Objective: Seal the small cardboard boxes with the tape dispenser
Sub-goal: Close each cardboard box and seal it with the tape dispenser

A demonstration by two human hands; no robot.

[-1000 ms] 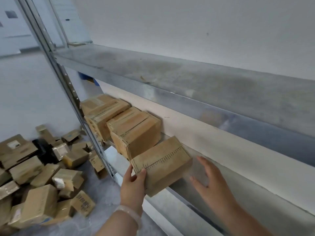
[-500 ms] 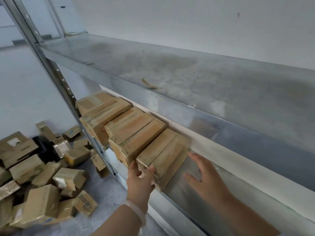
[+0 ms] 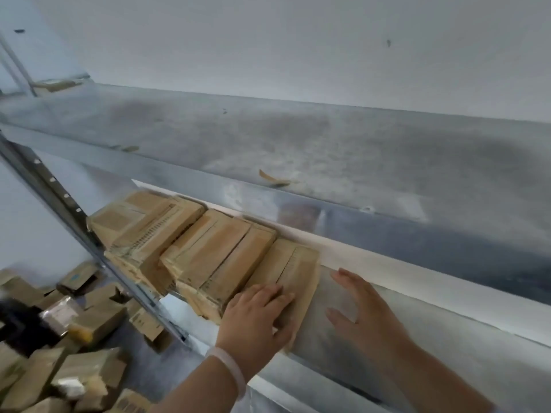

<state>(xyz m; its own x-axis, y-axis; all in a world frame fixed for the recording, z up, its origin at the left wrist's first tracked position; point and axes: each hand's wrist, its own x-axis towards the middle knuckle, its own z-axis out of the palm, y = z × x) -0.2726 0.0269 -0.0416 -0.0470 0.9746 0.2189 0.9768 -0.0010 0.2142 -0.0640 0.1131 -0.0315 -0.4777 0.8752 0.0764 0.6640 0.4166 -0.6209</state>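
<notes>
Head view.

CLERK: Entry one, the item in hand?

CHECKER: Small tan cardboard box (image 3: 293, 263), centre of frame, at the right end of a row of tan cardboard boxes (image 3: 205, 251) on the grey metal lower shelf (image 3: 465, 326). The left hand (image 3: 256, 311) has its fingers laid nearly flat across the top and its thumb hooked on the near face. It holds the box, likely to square it against its neighbour.

CLERK: Entry two, the other hand?

CHECKER: Right hand (image 3: 357, 308), right of centre, just beside the box's free end. Fingers straight and spread, holding nothing. Whether it touches the shelf, I cannot tell. Probably stationed as a stop, so the box sits flush with the row.

CLERK: Tape dispenser?

CHECKER: Not in frame. The blur hides whether the seams carry tape. My judgement is that this step is shelving, not sealing.

CLERK: Remaining stock?

CHECKER: Heap of loose cardboard boxes (image 3: 89, 323), lower left, on the floor, presumably awaiting their turn. One white wristband (image 3: 229, 368) on the left wrist.
</notes>
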